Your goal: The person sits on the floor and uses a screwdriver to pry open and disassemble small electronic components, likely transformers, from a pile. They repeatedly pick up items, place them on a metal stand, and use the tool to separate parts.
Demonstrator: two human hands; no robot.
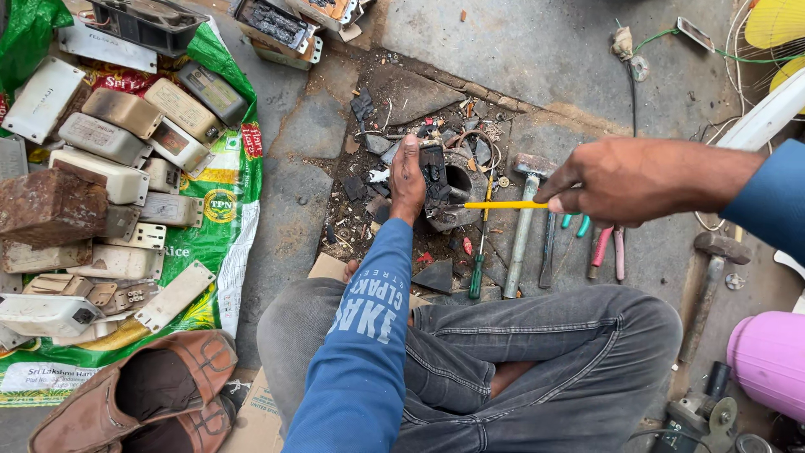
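My left hand point(407, 179) grips a dark, broken electrical part point(434, 174) and holds it against a round grey metal block point(459, 191) on the stone floor. My right hand point(625, 179) holds a yellow-handled screwdriver point(506, 205) level, with its tip pointing left at the dark part. Both sleeves are blue. My crossed legs in grey jeans fill the bottom of the view.
A hammer point(525, 220), a green screwdriver point(478, 270), pliers point(609, 249) and a second hammer point(709, 281) lie on the floor. Old switch housings point(109, 159) are piled on a green sack at left. Brown shoes point(142, 394) sit at bottom left, a pink container point(767, 361) at right.
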